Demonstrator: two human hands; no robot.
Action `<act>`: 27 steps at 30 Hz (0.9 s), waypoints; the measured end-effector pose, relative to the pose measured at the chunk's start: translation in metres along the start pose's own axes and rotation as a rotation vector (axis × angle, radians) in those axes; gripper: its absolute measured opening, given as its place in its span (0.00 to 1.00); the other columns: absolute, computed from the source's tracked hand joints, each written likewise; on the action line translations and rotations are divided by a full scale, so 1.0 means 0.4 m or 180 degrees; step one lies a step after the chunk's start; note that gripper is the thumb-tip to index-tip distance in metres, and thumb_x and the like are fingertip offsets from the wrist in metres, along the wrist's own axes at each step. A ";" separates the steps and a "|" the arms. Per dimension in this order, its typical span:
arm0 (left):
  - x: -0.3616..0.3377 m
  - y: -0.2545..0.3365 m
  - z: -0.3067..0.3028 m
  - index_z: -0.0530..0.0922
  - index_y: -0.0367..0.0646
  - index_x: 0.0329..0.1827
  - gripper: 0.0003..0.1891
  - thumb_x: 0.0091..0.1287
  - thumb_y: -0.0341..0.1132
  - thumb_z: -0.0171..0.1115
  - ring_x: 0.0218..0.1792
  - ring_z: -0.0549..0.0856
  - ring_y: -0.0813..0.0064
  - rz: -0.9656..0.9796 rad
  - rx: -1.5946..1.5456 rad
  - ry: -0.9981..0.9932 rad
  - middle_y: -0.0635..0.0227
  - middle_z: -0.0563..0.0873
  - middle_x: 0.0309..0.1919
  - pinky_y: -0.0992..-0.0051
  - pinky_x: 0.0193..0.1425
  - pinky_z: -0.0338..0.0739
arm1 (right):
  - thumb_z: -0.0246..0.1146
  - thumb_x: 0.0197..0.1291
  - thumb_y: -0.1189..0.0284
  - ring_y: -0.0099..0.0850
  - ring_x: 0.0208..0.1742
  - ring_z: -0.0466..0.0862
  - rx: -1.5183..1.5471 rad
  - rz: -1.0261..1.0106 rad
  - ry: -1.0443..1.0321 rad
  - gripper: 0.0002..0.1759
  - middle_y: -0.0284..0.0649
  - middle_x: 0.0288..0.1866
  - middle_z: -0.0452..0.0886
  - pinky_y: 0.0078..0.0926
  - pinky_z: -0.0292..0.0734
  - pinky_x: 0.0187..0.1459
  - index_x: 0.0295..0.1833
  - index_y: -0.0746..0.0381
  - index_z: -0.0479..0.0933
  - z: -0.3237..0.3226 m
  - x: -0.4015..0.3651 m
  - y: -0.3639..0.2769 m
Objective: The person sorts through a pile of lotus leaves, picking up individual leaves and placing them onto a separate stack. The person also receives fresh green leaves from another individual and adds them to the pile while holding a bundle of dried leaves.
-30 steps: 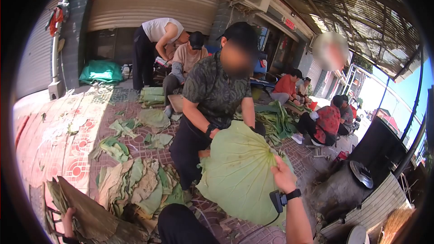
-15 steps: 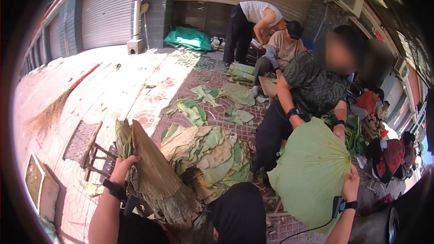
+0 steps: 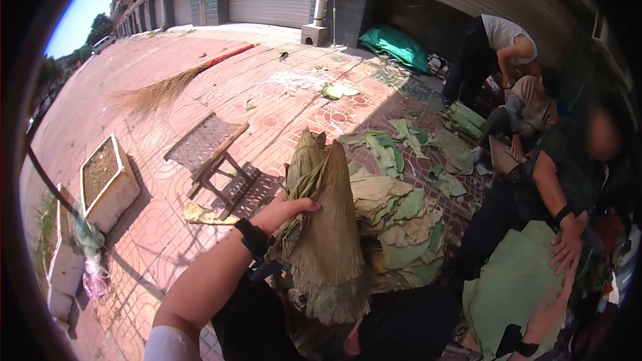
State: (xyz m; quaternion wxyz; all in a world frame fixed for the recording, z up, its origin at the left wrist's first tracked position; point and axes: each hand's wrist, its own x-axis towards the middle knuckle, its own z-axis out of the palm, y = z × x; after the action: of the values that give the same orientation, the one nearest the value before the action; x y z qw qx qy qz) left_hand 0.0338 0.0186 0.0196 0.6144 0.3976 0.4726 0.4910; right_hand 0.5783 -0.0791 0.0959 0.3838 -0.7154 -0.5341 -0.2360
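Observation:
My left hand is closed round a thick bundle of dried, folded lotus leaves, its thumb lying across the front. The bundle stands roughly upright, with a pointed top and a ragged lower end. At lower right, my right hand is smeared by motion against a large green lotus leaf; its fingers cannot be made out. A co-worker's hand rests on the same leaf, just above mine. Behind the bundle lies a pile of flattened lotus leaves, some brown and some green.
A low woven-seat stool stands to the left, near a soil-filled foam box. Further back lie a straw broom and a green sack. More leaves are scattered on the paving. Several people are at the right.
My view has swung left, so the scene has shifted right. My left hand keeps hold of the dried bundle. The green leaf sits lower in view, and the co-worker's hand now lies flat on it.

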 end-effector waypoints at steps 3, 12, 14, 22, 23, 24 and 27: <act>0.003 0.000 0.018 0.72 0.38 0.62 0.26 0.61 0.36 0.67 0.51 0.80 0.76 0.0038 0.0158 -0.0311 0.67 0.81 0.51 0.74 0.59 0.72 | 0.60 0.61 0.76 0.26 0.53 0.78 0.2337 0.0433 -0.1933 0.21 0.41 0.55 0.78 0.24 0.73 0.51 0.61 0.64 0.73 0.138 -0.016 -0.293; 0.024 -0.045 0.090 0.72 0.37 0.63 0.26 0.64 0.39 0.67 0.56 0.77 0.76 -0.0290 -0.0214 -0.0973 0.64 0.81 0.56 0.73 0.62 0.70 | 0.61 0.58 0.42 0.35 0.61 0.75 0.3564 0.0886 -0.4835 0.53 0.51 0.63 0.72 0.36 0.75 0.53 0.74 0.68 0.49 0.451 -0.125 -0.722; 0.032 -0.024 0.083 0.72 0.36 0.63 0.27 0.65 0.40 0.67 0.52 0.79 0.77 0.0001 0.0121 -0.0899 0.63 0.83 0.53 0.73 0.59 0.73 | 0.62 0.58 0.43 0.33 0.60 0.75 0.3454 0.0688 -0.4840 0.53 0.47 0.62 0.74 0.34 0.75 0.50 0.75 0.67 0.48 0.429 -0.135 -0.748; 0.044 -0.061 0.073 0.74 0.39 0.61 0.23 0.67 0.42 0.64 0.51 0.77 0.82 0.0165 0.0229 -0.0981 0.70 0.82 0.52 0.76 0.56 0.73 | 0.62 0.61 0.50 0.36 0.62 0.73 0.3696 0.1595 -0.4810 0.46 0.45 0.63 0.72 0.42 0.71 0.56 0.74 0.63 0.50 0.471 -0.160 -0.728; 0.048 -0.062 0.069 0.75 0.39 0.61 0.23 0.68 0.43 0.63 0.50 0.78 0.83 0.0078 0.0258 -0.0948 0.70 0.82 0.51 0.77 0.55 0.74 | 0.61 0.62 0.51 0.36 0.62 0.73 0.3742 0.1625 -0.4799 0.45 0.45 0.63 0.72 0.43 0.70 0.57 0.74 0.63 0.49 0.463 -0.159 -0.736; 0.052 -0.060 0.068 0.75 0.39 0.60 0.22 0.68 0.43 0.62 0.49 0.78 0.83 0.0015 0.0293 -0.0921 0.70 0.83 0.50 0.77 0.54 0.74 | 0.61 0.62 0.51 0.36 0.63 0.72 0.3797 0.1635 -0.4771 0.45 0.44 0.63 0.72 0.44 0.69 0.58 0.74 0.62 0.49 0.451 -0.153 -0.747; 0.051 -0.073 0.077 0.75 0.39 0.60 0.22 0.69 0.44 0.61 0.48 0.79 0.83 0.0310 0.0367 -0.0861 0.70 0.83 0.48 0.77 0.52 0.75 | 0.61 0.63 0.55 0.34 0.62 0.73 0.3458 0.1398 -0.4649 0.42 0.44 0.64 0.72 0.43 0.71 0.56 0.74 0.62 0.50 0.433 -0.160 -0.774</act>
State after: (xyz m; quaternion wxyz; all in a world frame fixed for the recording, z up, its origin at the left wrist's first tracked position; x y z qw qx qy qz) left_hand 0.0717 0.0319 -0.0048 0.6241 0.5172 0.3931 0.4341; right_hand 0.2529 0.0640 0.0372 0.2709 -0.4939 -0.5328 0.6315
